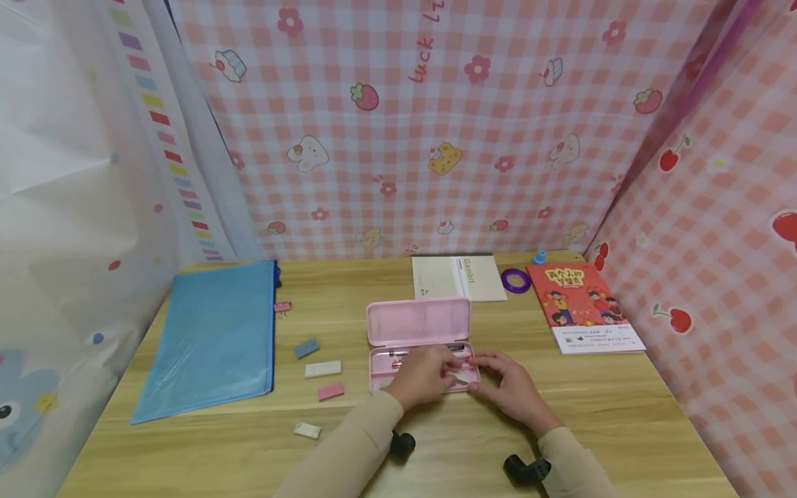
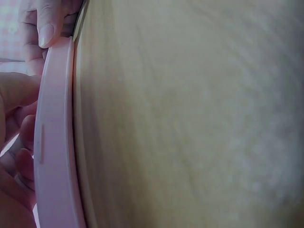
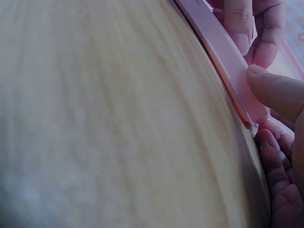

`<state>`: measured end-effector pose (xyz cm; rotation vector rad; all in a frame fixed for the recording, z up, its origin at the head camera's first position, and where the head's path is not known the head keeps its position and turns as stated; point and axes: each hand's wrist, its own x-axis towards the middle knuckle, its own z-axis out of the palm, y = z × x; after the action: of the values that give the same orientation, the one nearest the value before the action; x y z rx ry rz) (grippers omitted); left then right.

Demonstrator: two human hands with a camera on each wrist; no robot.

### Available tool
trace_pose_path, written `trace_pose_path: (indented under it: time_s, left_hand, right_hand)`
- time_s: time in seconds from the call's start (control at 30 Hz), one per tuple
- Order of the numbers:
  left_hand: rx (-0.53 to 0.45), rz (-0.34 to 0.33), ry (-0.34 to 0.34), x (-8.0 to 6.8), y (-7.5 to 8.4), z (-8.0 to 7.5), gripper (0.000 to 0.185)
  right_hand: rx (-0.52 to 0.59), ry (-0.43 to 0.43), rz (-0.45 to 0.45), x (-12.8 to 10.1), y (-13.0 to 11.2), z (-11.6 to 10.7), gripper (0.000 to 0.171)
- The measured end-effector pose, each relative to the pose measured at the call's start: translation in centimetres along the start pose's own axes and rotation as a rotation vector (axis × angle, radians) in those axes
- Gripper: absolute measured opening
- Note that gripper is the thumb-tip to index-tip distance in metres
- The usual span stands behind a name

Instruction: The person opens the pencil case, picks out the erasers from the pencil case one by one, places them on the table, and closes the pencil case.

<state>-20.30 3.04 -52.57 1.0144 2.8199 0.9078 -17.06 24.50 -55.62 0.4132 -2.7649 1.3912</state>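
A pink pencil case (image 1: 418,324) lies with its lid raised on the wooden table, and several pens and pencils (image 1: 457,348) are in its tray. Over the tray, my left hand (image 1: 426,373) has its fingers curled down inside; a whitish piece (image 1: 459,377) shows by its fingertips, but whether they pinch it is hidden. My right hand (image 1: 512,389) grips the right end of the case. In the right wrist view its thumb (image 3: 275,88) presses the front wall, with the other fingers round the corner.
Left of the case lie a blue eraser (image 1: 306,348), a white eraser (image 1: 323,369), a pink eraser (image 1: 331,391) and a smaller white block (image 1: 308,431). Farther left is a blue folder (image 1: 208,339). Behind are a notebook (image 1: 457,278), purple tape roll (image 1: 516,281) and red book (image 1: 582,304).
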Motion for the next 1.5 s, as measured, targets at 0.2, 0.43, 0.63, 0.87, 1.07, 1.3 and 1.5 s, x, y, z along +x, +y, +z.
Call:
trace_pose_path:
  time_s: [0.2,0.43,0.63,0.87,1.07,1.3,1.5]
  left_hand:
    - [0.033,0.053,0.032,0.0,-0.3,0.5,0.016]
    - [0.072,0.052,0.015,0.1,-0.1,0.5,0.015]
    - [0.135,0.051,-0.038,0.4,0.4,0.2,0.014]
    - [0.188,0.069,-0.079,0.4,0.7,0.0,0.011]
    - [0.149,0.049,-0.06,0.1,0.5,0.3,0.01]
    - [0.028,0.02,-0.005,-0.3,0.5,0.1,0.012]
    - [-0.009,0.03,0.039,-1.0,0.9,-0.4,0.012]
  right_hand:
    - [0.003,0.004,0.004,-0.1,0.0,0.0,0.041]
    - [0.001,0.01,-0.006,0.0,0.1,0.1,0.04]
    - [0.005,0.014,-0.014,-0.1,0.1,0.1,0.039]
    - [-0.006,0.015,-0.014,0.0,0.1,0.1,0.04]
    - [-0.008,0.013,-0.017,0.0,0.0,0.1,0.039]
    - [-0.008,0.011,-0.021,-0.1,-0.1,0.0,0.039]
    - [-0.006,0.017,-0.03,-0.1,-0.2,0.0,0.04]
